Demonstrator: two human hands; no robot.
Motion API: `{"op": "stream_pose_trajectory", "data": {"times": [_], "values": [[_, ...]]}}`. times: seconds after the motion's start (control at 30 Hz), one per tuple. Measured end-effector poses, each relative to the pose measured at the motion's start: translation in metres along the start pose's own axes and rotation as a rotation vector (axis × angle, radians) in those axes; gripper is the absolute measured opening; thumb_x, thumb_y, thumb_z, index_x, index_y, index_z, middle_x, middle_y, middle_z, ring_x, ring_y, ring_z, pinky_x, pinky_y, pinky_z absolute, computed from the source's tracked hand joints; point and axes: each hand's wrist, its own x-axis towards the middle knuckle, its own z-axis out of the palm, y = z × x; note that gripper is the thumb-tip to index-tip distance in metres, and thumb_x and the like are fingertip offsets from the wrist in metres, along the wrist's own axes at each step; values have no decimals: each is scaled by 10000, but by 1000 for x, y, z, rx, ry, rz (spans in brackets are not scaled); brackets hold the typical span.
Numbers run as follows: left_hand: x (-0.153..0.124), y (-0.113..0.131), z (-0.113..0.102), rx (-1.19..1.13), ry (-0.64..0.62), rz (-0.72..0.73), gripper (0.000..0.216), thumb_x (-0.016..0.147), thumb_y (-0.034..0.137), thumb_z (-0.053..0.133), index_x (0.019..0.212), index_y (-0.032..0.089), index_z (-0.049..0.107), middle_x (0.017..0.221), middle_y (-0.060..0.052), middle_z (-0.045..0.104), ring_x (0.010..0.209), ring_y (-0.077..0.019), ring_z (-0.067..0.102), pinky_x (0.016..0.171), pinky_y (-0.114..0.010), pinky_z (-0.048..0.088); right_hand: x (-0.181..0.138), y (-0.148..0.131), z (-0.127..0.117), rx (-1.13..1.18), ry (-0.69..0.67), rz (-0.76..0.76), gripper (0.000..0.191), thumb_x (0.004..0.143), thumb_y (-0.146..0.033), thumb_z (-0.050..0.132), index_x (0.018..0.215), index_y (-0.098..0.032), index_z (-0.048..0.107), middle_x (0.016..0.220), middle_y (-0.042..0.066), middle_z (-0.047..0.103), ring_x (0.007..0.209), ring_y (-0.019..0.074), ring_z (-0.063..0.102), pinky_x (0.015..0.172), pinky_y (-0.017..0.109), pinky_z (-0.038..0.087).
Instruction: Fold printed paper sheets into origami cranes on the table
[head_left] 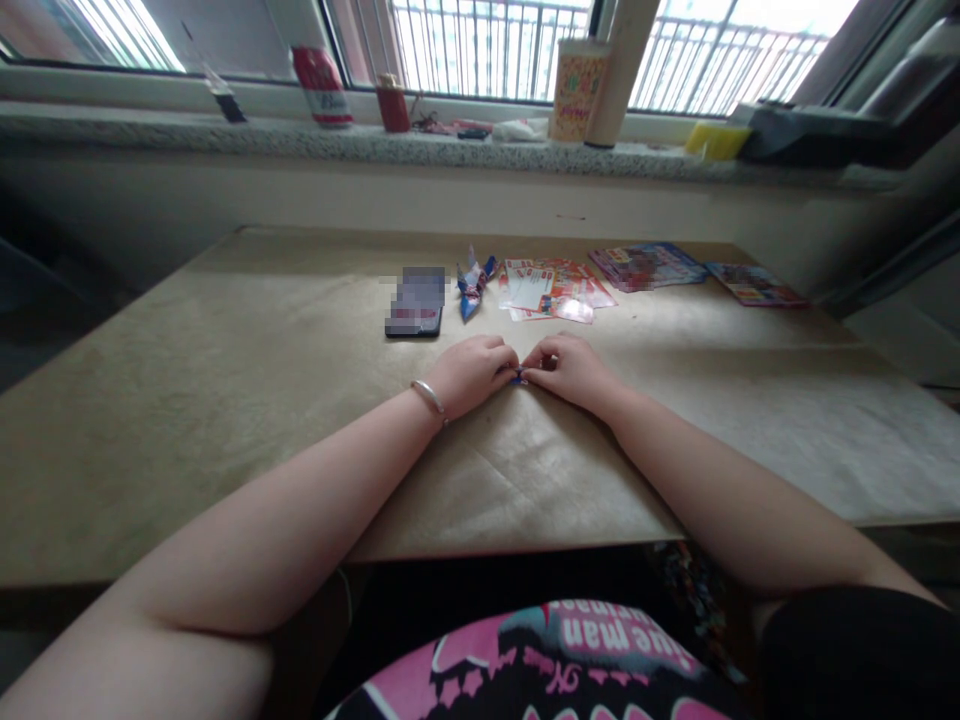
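A small blue piece that looks like folded paper point(519, 378) is pinched between my two hands, just above the tabletop. My left hand point(474, 372), with a silver bangle at its wrist, closes its fingertips on the left end. The fingers of my right hand point(570, 368) grip the right end. Most of the piece is hidden behind the fingers. Beyond my hands lies a folded blue and white paper shape with pointed tips point(472, 285). To its right, several red and white printed cards point(551, 288) are spread over each other.
A dark phone-like slab point(416, 302), partly blurred out, lies left of the folded shape. Colourful printed booklets or card stacks point(646, 266) sit at the back right, with another stack point(756, 284) beside them. Along the windowsill stand a red can point(321, 85) and a patterned cup point(577, 90).
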Motion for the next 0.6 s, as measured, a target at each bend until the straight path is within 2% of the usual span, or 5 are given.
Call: {"op": "stream_pose_trajectory", "data": {"times": [0.13, 0.27, 0.4, 0.6], "values": [[-1, -2, 1, -43, 26, 6, 158, 909, 274, 576, 932, 167, 690, 879, -60, 649, 833, -182, 615, 758, -282, 474, 1, 6, -2, -10, -25, -1, 117, 731, -256, 727, 834, -201, 723, 753, 21, 662, 735, 161, 549, 686, 284, 413], [-2, -2, 1, -55, 55, 31, 139, 902, 250, 574, 940, 167, 680, 898, -58, 646, 836, -176, 609, 758, -278, 478, 1, 7, -3, -37, -14, -8, 197, 712, -328, 751, 844, -193, 693, 768, 26, 645, 759, 174, 547, 696, 296, 414], [-3, -3, 3, -91, 131, 13, 101, 874, 210, 584, 925, 165, 658, 924, -56, 634, 817, -159, 599, 742, -268, 485, -1, 3, -2, -56, -7, -27, 260, 695, -354, 767, 871, -203, 651, 839, 41, 646, 821, 198, 561, 734, 329, 447], [-2, -4, 3, -206, 248, -4, 70, 835, 155, 589, 898, 171, 615, 934, -42, 608, 815, -140, 585, 762, -262, 499, -3, 1, 5, 143, 101, -8, 292, 743, -328, 719, 975, -217, 582, 1036, 67, 641, 950, 202, 602, 751, 321, 520]]}}
